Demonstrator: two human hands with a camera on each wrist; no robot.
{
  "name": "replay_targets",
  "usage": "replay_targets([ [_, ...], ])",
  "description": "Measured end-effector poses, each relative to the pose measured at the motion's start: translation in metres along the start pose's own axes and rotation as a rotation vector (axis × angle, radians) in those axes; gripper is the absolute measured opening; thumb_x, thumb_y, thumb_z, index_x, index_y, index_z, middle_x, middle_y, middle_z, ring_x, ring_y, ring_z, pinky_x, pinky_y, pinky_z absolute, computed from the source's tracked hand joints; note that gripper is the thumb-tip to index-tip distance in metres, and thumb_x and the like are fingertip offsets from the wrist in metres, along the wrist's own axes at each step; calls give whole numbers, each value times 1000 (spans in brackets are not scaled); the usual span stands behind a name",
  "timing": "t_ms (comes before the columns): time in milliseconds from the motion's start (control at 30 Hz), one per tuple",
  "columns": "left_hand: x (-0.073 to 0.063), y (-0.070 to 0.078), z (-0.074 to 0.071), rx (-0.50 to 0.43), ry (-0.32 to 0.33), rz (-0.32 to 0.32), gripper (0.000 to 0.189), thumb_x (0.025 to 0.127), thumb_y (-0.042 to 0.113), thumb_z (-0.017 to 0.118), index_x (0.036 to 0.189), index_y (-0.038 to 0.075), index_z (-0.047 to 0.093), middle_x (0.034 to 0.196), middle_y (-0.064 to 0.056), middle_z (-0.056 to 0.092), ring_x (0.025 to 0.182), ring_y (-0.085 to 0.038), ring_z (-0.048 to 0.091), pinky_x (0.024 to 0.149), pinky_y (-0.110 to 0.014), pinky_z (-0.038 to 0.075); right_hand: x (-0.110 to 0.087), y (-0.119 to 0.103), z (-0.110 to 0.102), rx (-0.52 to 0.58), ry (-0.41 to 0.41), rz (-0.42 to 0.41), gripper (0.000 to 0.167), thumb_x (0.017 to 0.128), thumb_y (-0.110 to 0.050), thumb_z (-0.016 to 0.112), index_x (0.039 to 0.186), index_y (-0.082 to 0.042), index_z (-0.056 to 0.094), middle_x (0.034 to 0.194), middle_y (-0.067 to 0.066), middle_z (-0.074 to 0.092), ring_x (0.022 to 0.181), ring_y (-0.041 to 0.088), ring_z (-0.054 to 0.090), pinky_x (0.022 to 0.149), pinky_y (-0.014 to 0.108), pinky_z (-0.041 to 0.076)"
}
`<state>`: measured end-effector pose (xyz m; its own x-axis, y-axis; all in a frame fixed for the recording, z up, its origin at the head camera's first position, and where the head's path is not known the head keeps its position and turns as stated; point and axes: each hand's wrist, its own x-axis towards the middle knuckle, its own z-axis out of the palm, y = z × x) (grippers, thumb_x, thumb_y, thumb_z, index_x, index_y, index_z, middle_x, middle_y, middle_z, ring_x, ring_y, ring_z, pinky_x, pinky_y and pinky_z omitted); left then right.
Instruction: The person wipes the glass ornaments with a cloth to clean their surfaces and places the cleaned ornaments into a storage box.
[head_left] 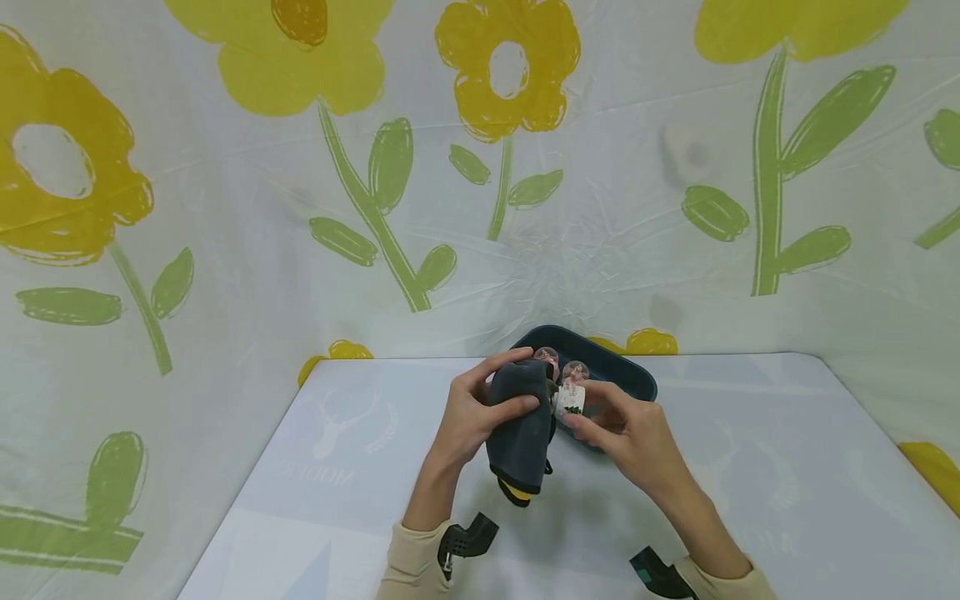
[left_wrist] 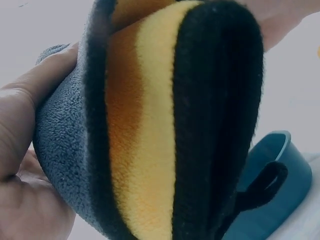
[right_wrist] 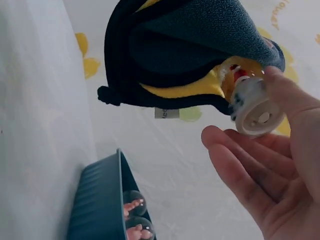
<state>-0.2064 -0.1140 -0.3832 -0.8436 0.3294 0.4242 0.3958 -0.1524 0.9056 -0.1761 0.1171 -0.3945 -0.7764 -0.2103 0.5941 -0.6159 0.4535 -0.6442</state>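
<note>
A folded plush cloth (head_left: 519, 442), grey-blue outside and yellow inside with black edging, is gripped by my left hand (head_left: 471, 412). Thumb on the near face, fingers behind it. My right hand (head_left: 633, 429) pinches the white base of a small snow globe (right_wrist: 256, 112) between thumb and fingers. The base points out of the cloth, and the globe end lies within the fold, against the yellow lining (right_wrist: 195, 86). In the left wrist view the cloth (left_wrist: 155, 130) fills the middle and hides the snow globe.
A dark teal tray (head_left: 637, 379) stands on the white table (head_left: 352, 492) just beyond the hands. Inside it are two clear globes with pink figures (right_wrist: 134, 202). A flower-printed sheet (head_left: 600, 208) hangs behind the table. The cloth has a black loop (left_wrist: 265, 187).
</note>
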Motion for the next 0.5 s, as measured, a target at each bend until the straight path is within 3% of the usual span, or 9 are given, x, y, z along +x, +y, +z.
replay_targets([
  [133, 0, 0, 0, 3, 3, -15, 53, 87, 10, 74, 136, 14, 58, 110, -23, 68, 85, -24, 74, 72, -43, 61, 2, 0, -2, -15, 7, -76, 60, 75, -8, 84, 130, -15, 61, 115, 5, 71, 76, 4, 70, 64, 17, 56],
  [267, 0, -1, 0, 10, 9, -20, 51, 88, 12, 73, 136, 14, 58, 109, -23, 68, 85, -24, 74, 72, -43, 61, 3, -1, -3, 6, 1, -129, 68, 71, -4, 86, 133, -13, 59, 127, 7, 65, 85, 10, 70, 67, 18, 57],
  [500, 1, -1, 0, -9, 10, 1, 50, 89, 11, 72, 136, 13, 58, 108, -25, 68, 84, -23, 75, 71, -42, 61, 4, -1, 0, 50, 21, -163, 71, 69, 2, 85, 133, -8, 58, 130, 13, 63, 85, 11, 68, 69, 18, 57],
])
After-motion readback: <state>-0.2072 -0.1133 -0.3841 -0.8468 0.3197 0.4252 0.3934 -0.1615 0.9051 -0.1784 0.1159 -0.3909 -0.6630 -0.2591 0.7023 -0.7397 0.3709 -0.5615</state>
